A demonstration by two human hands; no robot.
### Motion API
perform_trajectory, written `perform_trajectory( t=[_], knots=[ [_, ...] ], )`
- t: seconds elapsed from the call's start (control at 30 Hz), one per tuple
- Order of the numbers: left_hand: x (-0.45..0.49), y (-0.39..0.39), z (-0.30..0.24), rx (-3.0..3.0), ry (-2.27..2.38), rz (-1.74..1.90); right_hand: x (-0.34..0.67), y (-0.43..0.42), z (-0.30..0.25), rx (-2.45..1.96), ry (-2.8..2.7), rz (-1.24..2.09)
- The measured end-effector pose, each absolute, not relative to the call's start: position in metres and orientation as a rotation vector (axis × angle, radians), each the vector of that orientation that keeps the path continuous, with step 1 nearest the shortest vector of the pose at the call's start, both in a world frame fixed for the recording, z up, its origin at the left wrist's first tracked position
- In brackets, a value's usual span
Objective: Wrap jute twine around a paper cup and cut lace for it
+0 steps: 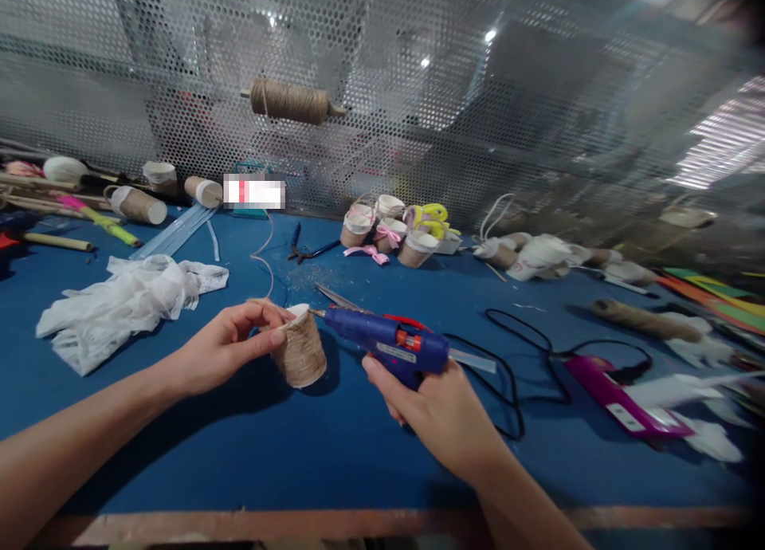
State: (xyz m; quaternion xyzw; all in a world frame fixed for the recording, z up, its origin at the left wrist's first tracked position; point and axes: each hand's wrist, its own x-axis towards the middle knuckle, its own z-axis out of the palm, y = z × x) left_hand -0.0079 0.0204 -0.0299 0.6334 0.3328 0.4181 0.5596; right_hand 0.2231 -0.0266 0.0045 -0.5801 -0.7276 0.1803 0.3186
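My left hand (245,339) pinches the rim of a small paper cup wrapped in brown twine (302,352), tilted above the blue table. In my right hand (430,406) is a blue hot glue gun (382,339), a clear glue stick (472,360) poking out of its back. The gun's nozzle points left and sits at the cup's rim; whether it touches, I cannot tell. A thin strand of twine (270,255) runs down from the twine spool (290,101) toward my left fingers. Behind the gun lie scissors (338,297), their handles partly hidden.
Crumpled white lace (131,299) lies at left, near clear glue sticks (176,229). Wrapped cups with ribbons (388,227) stand at the back beside pliers (314,249). A black cord (519,375) loops at right toward a purple power strip (627,398). A perforated metal panel (382,72) rises behind.
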Motion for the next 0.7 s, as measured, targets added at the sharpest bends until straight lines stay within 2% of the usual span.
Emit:
perform_trajectory(
  t=[0.2, 0.27, 0.37, 0.57, 0.7],
  knots=[
    [-0.01, 0.021, -0.03, 1.488, 0.783, 0.993, 0.228, -0.007, 0.01, -1.466, -1.693, 0.982],
    [-0.011, 0.022, -0.028, 1.494, 0.791, 1.003, 0.232, 0.01, 0.011, -1.475, -1.595, 0.981],
    [-0.012, 0.023, -0.026, 1.512, 0.787, 1.005, 0.235, 0.043, 0.011, -1.672, -1.53, 0.788],
    [-0.014, 0.024, -0.024, 1.565, 0.74, 0.987, 0.223, 0.099, -0.001, -1.857, -1.548, 0.866],
    [-0.014, 0.025, -0.024, 1.597, 0.701, 0.992, 0.219, 0.116, -0.005, -1.961, -1.602, 0.803]
  ],
)
